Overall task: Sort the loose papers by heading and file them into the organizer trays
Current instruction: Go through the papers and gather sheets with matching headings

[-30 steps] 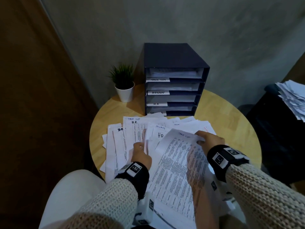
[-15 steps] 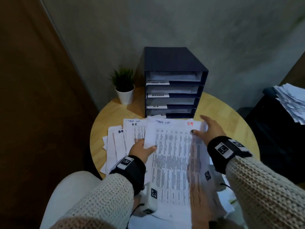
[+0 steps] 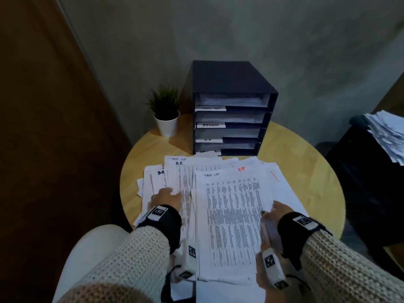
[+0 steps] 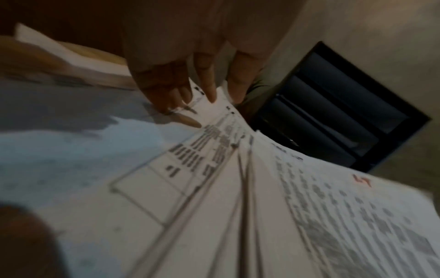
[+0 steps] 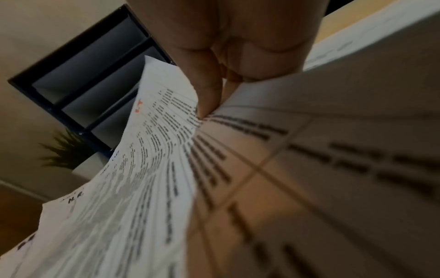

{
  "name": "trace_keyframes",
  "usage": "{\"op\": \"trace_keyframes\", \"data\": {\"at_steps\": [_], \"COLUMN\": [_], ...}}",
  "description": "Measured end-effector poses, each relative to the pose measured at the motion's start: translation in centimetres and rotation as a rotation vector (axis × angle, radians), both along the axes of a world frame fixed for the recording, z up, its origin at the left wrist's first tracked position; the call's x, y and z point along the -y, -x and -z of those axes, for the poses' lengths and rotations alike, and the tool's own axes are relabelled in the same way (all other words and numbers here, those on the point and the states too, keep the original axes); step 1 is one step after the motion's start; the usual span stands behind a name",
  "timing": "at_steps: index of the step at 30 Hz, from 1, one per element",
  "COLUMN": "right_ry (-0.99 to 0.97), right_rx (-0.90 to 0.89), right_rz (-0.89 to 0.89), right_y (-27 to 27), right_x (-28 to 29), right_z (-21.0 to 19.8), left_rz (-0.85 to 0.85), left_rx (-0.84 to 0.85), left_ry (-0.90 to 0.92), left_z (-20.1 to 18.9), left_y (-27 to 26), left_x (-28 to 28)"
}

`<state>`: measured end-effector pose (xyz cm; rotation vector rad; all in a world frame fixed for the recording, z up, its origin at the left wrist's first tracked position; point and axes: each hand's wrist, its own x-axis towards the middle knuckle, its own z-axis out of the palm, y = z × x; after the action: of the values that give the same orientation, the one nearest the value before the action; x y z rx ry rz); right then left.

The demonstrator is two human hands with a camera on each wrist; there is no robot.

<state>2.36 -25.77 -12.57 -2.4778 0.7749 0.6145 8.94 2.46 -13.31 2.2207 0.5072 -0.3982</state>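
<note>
Loose printed papers (image 3: 175, 178) lie fanned over the round wooden table (image 3: 306, 154). On top lies a sheet headed TASK LIST with a red I.T mark (image 3: 231, 215). My right hand (image 3: 267, 212) pinches its right edge between thumb and finger, seen close in the right wrist view (image 5: 209, 107). My left hand (image 3: 168, 193) rests with straight fingers on the left-hand sheets, one of them marked H.R. (image 3: 181, 169); the left wrist view shows its fingertips (image 4: 212, 94) touching paper. The dark organizer (image 3: 231, 79) stands behind the pile, with labelled trays holding papers.
A small potted plant (image 3: 165, 110) stands left of the organizer. A messy paper stack (image 3: 387, 136) sits on a dark piece of furniture (image 3: 360, 182) at the right. A grey wall is close behind, a brown panel at the left. My lap (image 3: 94, 248) is below the table edge.
The I.T sheet, held up and tilted a second ago, now lies flat on the pile. My left hand let go and moved left onto the papers. My right hand slid down the sheet's right edge.
</note>
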Motion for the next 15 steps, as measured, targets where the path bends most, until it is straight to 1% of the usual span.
{"op": "trace_keyframes", "data": {"at_steps": [1, 4, 7, 10, 12, 14, 15], "right_ry": [0.017, 0.028, 0.029, 0.029, 0.023, 0.016, 0.011], "right_rx": [-0.006, 0.008, 0.034, 0.057, 0.057, 0.056, 0.058], "right_rz": [0.006, 0.009, 0.016, 0.028, 0.048, 0.061, 0.065], "right_y": [0.0, -0.2, -0.3, -0.3, -0.2, -0.1, -0.1], "right_x": [0.0, 0.2, 0.3, 0.4, 0.6, 0.8, 0.8], "right_z": [0.3, 0.6, 0.7, 0.8, 0.9, 0.9, 1.0], "left_rz": [-0.015, -0.061, 0.056, 0.131, 0.156, 0.175, 0.147], "left_rx": [-0.024, -0.041, -0.031, 0.06, 0.094, 0.067, 0.049], "left_ry": [-0.028, 0.098, 0.113, 0.122, 0.159, 0.15, 0.139], "left_z": [0.4, 0.8, 0.6, 0.4, 0.3, 0.3, 0.4], "left_y": [-0.2, -0.5, -0.3, 0.5, 1.0, 1.2, 0.9], "left_x": [-0.5, -1.0, -0.4, 1.0, 1.9, 2.4, 2.3]}}
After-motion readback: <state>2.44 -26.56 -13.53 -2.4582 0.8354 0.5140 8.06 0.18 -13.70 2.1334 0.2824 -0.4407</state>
